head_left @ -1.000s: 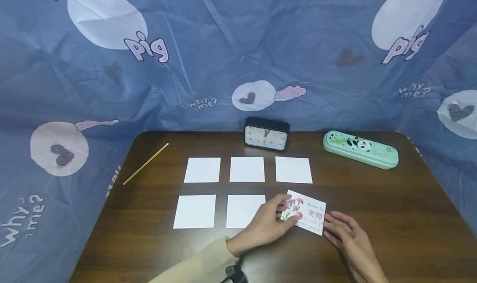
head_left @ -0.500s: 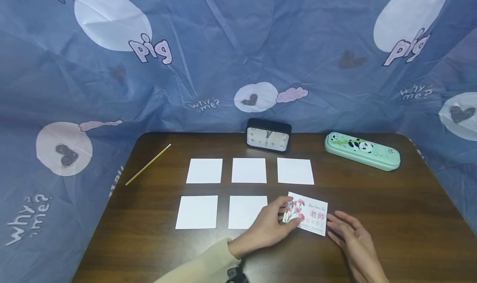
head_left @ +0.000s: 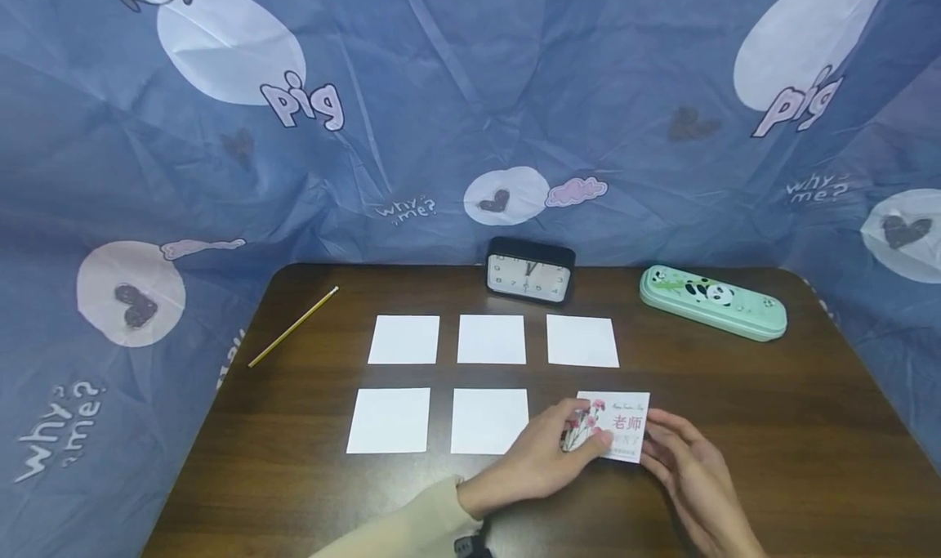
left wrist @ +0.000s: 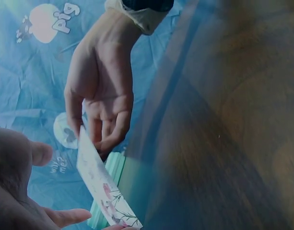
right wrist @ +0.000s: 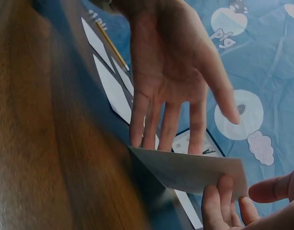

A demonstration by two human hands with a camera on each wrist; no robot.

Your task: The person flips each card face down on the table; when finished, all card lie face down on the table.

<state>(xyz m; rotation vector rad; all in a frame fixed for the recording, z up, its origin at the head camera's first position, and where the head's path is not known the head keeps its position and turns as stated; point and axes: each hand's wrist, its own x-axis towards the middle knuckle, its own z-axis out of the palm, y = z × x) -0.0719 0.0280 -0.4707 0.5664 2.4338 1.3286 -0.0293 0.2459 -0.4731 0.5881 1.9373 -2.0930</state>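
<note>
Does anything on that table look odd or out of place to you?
One thing: five blank white cards lie flat in a neat grid, but the sixth, the flower-printed card, is face up and held between the left hand and right hand.

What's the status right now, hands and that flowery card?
Left hand pinching the flowered card at its left edge. Right hand open, fingertips at the card's right edge. Card sits in the bottom-right slot, beside the blank white cards. Nothing in the way.
</note>
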